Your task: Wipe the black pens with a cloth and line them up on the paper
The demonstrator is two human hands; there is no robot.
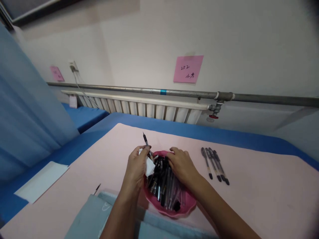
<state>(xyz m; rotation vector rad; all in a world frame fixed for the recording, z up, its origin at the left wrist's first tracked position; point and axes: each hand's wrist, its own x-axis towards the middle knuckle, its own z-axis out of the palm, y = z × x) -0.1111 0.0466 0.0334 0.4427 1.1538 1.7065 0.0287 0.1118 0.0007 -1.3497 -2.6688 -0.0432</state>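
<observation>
My left hand (136, 164) is closed around an uncapped pen (146, 139) whose tip points up and away. A crumpled white tissue (150, 166) is in the same hand, beside the pen. My right hand (181, 164) rests over the far right rim of a pink scalloped bowl (171, 213), fingers bent and a little apart; nothing shows in them, though their undersides are hidden. The bowl holds many black and clear pen parts (163, 184), such as barrels and caps. To its right, several assembled pens (214, 164) lie side by side on the pink table cover (261, 192).
Light blue folded cloth (89, 215) lies at the near edge, with a thin dark-tipped pen refill (97, 188) poking out beyond it. A white sheet (41, 181) is at the left, by a blue curtain (27, 109). Behind the table are a radiator (149, 109) and a pipe (129, 89).
</observation>
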